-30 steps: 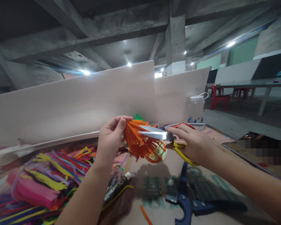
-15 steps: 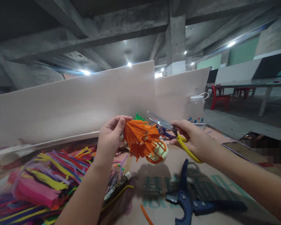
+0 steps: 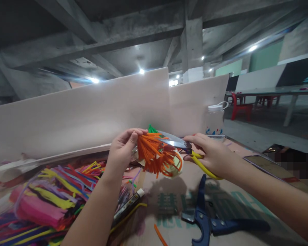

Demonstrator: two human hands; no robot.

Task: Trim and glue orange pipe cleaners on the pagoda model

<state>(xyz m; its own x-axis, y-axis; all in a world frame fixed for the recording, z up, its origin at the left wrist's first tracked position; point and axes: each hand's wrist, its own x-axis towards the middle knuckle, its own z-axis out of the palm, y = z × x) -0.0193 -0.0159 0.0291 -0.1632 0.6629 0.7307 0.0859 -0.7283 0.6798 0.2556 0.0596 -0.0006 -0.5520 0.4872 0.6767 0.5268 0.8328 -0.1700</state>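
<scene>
My left hand (image 3: pixel 123 148) pinches the gathered top of an orange bundle of fuzzy stems (image 3: pixel 154 152), whose strands fan out down and to the right, some bent in loops. In my right hand (image 3: pixel 210 150) are yellow-handled scissors (image 3: pixel 201 165), their blades pointing left across the upper right strands. Whether the blades touch the strands cannot be made out. Behind the bundle show a green tuft (image 3: pixel 152 128) and a pale round thing (image 3: pixel 178 167), partly hidden.
Colourful fuzzy stems (image 3: pixel 61 184) are piled at the left, beside a marker (image 3: pixel 128 205). A blue cutter tool (image 3: pixel 204 218) and an orange scrap (image 3: pixel 159 234) lie in front. A clear bottle (image 3: pixel 215 121) stands at the back right, near pale boards (image 3: pixel 92 112).
The scissors have come down and left, from above the bundle's right side onto its upper strands. The orange bundle and my left hand have shifted slightly right.
</scene>
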